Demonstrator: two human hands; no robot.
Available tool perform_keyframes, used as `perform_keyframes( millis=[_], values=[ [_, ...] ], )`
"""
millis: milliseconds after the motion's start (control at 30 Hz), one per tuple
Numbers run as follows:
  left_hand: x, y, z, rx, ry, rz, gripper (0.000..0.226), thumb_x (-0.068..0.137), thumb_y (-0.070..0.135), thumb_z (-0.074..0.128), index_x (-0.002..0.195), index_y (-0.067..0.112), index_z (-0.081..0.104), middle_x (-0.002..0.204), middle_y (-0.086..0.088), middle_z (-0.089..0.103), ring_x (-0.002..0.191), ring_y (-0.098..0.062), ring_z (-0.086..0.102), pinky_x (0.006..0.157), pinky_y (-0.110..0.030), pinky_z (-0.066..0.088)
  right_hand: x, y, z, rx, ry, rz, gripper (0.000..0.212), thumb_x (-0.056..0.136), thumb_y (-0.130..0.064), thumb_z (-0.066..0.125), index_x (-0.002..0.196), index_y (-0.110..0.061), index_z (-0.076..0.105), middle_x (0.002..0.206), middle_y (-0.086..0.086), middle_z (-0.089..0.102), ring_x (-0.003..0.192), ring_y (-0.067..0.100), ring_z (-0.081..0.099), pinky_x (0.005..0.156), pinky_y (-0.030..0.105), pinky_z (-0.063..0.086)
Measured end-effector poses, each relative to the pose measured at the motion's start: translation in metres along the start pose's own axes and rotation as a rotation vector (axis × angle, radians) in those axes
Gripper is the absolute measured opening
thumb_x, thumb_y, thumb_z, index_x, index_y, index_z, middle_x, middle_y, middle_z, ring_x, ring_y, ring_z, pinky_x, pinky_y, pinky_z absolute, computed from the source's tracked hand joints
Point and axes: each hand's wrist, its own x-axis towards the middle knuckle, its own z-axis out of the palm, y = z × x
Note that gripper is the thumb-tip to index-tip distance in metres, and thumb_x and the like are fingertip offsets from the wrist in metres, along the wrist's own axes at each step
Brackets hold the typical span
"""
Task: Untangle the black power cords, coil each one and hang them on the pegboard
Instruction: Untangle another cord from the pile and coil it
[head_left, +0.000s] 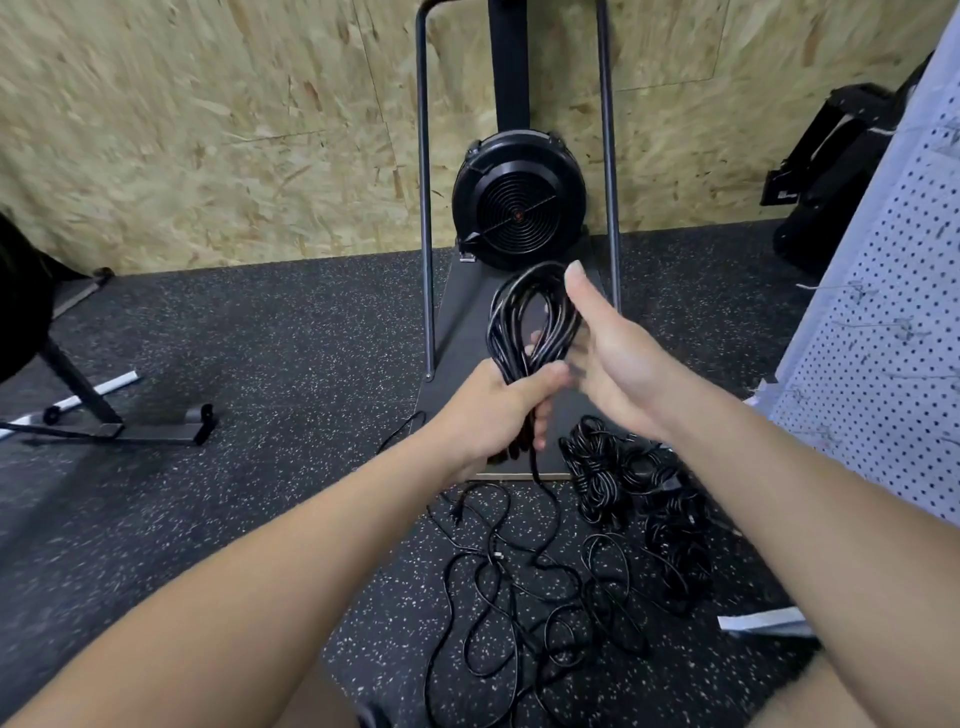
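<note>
While the left hand (501, 410) clamps the coiled cord (530, 322) at its lower end, the right hand (608, 358) rests on the loops' right side, thumb straight up, its fingers hidden. Loose cords (519, 597) sprawl on the speckled floor (260, 338) below, beside bundled cords (634, 483). White pegboard (883, 332) stands at right.

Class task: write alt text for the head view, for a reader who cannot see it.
A left hand grips a black cord coil while the right hand steadies its loops. Loose cords sprawl on the speckled floor; a white pegboard stands right.
</note>
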Motion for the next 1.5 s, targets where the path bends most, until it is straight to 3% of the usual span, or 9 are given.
perform_keyframes(
  millis=[200,333,533,633,800,933,1033,1200,1500],
  values=[
    [0.030,0.002,-0.027,-0.224,0.315,-0.053,0.037,0.109,0.035,0.067,0.078,0.017,0.060,0.066,-0.002,0.054,0.054,-0.019,0.052,0.056,-0.033,0.047,-0.013,0.038,0.007,-0.285,-0.213,0.339,0.108,0.089,-0.098,0.035,0.135,-0.004,0.064,0.115,0.013,0.080,0.110,0.028,0.078,0.107,0.047,0.055],
    [0.040,0.003,-0.047,-0.333,0.458,-0.072,0.037,0.108,0.033,0.070,0.077,0.016,0.058,0.064,-0.002,0.052,0.053,-0.018,0.050,0.054,-0.031,0.048,-0.019,0.026,-0.005,-0.597,-0.218,0.334,0.048,0.096,-0.048,0.082,0.110,-0.005,0.064,0.089,0.010,0.062,0.075,0.018,0.060,0.068,0.027,0.052],
    [0.041,-0.005,-0.090,-0.104,0.573,-0.127,0.040,0.103,0.043,0.071,0.072,0.021,0.061,0.065,-0.005,0.058,0.053,-0.021,0.053,0.052,-0.030,0.037,-0.035,-0.021,-0.025,-0.630,-0.213,0.063,0.026,0.107,-0.024,0.070,0.086,-0.010,0.079,0.069,0.003,0.042,0.063,0.023,0.032,0.061,0.032,0.036],
    [0.038,-0.006,-0.084,0.027,0.430,-0.143,0.032,0.102,0.040,0.073,0.081,0.019,0.064,0.067,-0.002,0.061,0.059,-0.021,0.055,0.058,-0.034,0.046,-0.041,-0.042,-0.019,-0.734,-0.137,-0.174,0.026,0.105,-0.033,0.070,0.091,-0.017,0.084,0.067,0.008,0.060,0.068,0.046,0.034,0.062,0.043,0.034],
    [0.008,-0.006,-0.042,0.110,-0.091,-0.311,0.053,0.095,0.065,0.075,0.085,0.015,0.062,0.069,-0.003,0.053,0.059,-0.021,0.047,0.058,-0.034,0.046,-0.039,-0.045,-0.030,-1.027,0.053,-0.364,0.026,0.092,-0.049,0.084,0.076,-0.028,0.082,0.069,0.007,0.071,0.063,0.029,0.057,0.062,0.037,0.045],
    [-0.009,-0.007,-0.030,0.034,-0.258,-0.491,0.074,0.076,0.080,0.084,0.096,0.013,0.059,0.075,0.000,0.049,0.063,-0.015,0.042,0.059,-0.026,0.041,-0.039,-0.044,-0.030,-1.061,0.131,-0.380,0.027,0.087,-0.051,0.089,0.072,-0.030,0.080,0.061,-0.005,0.067,0.054,0.018,0.052,0.058,0.033,0.043],
    [-0.014,-0.005,-0.028,0.072,-0.372,-0.543,0.053,0.080,0.062,0.092,0.091,0.020,0.062,0.076,0.003,0.054,0.064,-0.013,0.045,0.061,-0.026,0.041,-0.040,-0.044,-0.027,-1.080,0.141,-0.402,0.029,0.082,-0.054,0.092,0.070,-0.030,0.079,0.061,-0.005,0.067,0.055,0.020,0.055,0.057,0.037,0.046],
    [-0.019,-0.017,-0.016,0.216,-0.286,-0.592,0.032,0.092,0.019,0.082,0.079,0.020,0.053,0.062,0.001,0.049,0.050,-0.013,0.044,0.046,-0.020,0.037,-0.047,-0.051,-0.023,-1.191,-0.055,-0.310,0.032,0.080,-0.050,0.094,0.066,-0.028,0.077,0.061,0.000,0.065,0.053,0.010,0.047,0.054,0.023,0.036],
    [-0.011,-0.031,-0.018,0.435,-0.199,-0.613,0.023,0.083,0.024,0.078,0.083,0.013,0.058,0.065,-0.004,0.053,0.052,-0.022,0.048,0.049,-0.024,0.037,-0.049,-0.048,-0.015,-1.205,-0.275,-0.313,0.017,0.094,-0.032,0.084,0.077,-0.030,0.081,0.078,-0.004,0.076,0.072,0.019,0.068,0.072,0.041,0.057]
  ],
)
